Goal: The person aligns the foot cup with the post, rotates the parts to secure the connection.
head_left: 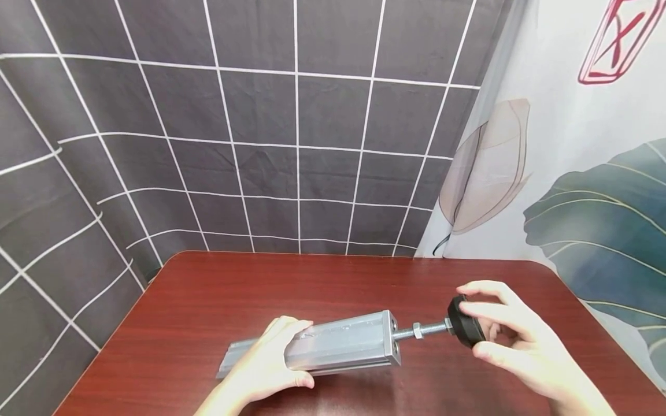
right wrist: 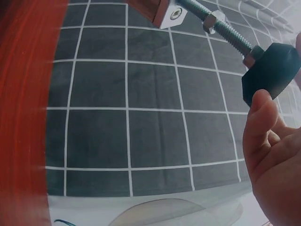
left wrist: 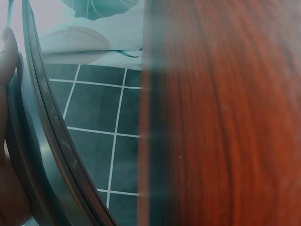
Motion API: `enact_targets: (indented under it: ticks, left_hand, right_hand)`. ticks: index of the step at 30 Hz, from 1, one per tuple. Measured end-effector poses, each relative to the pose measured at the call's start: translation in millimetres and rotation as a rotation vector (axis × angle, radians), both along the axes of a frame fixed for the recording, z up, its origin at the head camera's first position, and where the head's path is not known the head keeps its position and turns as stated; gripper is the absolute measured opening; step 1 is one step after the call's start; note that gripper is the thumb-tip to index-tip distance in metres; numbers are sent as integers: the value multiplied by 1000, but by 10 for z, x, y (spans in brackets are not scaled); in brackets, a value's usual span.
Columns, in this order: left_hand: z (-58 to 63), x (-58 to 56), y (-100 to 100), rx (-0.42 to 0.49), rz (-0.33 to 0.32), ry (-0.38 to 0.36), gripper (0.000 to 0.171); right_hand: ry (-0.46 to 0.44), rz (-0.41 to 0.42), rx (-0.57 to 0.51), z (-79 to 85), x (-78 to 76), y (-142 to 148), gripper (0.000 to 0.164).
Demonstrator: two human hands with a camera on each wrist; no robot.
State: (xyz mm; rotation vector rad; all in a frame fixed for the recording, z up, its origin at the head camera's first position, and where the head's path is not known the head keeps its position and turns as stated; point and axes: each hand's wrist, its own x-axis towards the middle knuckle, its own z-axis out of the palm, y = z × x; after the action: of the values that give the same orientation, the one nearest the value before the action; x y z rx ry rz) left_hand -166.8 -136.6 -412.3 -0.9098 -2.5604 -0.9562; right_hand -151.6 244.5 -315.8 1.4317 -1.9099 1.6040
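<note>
In the head view a silver aluminium profile [head_left: 343, 342] lies slantwise over the table, and my left hand [head_left: 273, 361] grips it around its middle. From its right end a threaded rod [head_left: 430, 329] sticks out, carrying a hex nut [head_left: 417, 330] partway along. At the rod's outer end sits a black levelling foot [head_left: 465, 323]. My right hand [head_left: 512, 335] pinches that foot between thumb and fingers. The right wrist view shows the foot [right wrist: 270, 73] close up, with the thumb against it. Only a blurred strip of the profile [left wrist: 51, 136] appears in the left wrist view.
A reddish-brown wooden table [head_left: 234, 289] with rounded back corners lies beneath the work. Behind it hangs a dark grey cloth [head_left: 260, 173] with white grid lines. A pale curtain [head_left: 557, 127] with leaf prints hangs at the right.
</note>
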Motion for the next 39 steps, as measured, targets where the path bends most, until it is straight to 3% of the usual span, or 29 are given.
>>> enact_targets:
  ticks: [3,11,17,25,31,34,39]
  left_hand:
    - [16,12,-3,-8,1,-2,83]
    - [18,18,-18,-1,-9,9,82]
    - [14,15,-2,7,-25,12,82]
    - [-9,4,22,7,-24,12,82]
    - [11,4,38,9,-26,6,82]
    - [17,-3,39,14,-30,-1,81]
    - [8,-15,28,15,-33,0,82]
  right_hand:
    - [-22,-50,64,-13,31,38,59]
    - [-123,-24,170,7,94,119,79]
    - [-108,0,108,-23,45,150,85]
    - [-117,-26,-10,-70,2,63,75]
    - [-45,62,-44,-38,-7,2,62]
    - [-65,70,-17,-29,6,26,61]
    - [-171,21,124,-13,86,112,80]
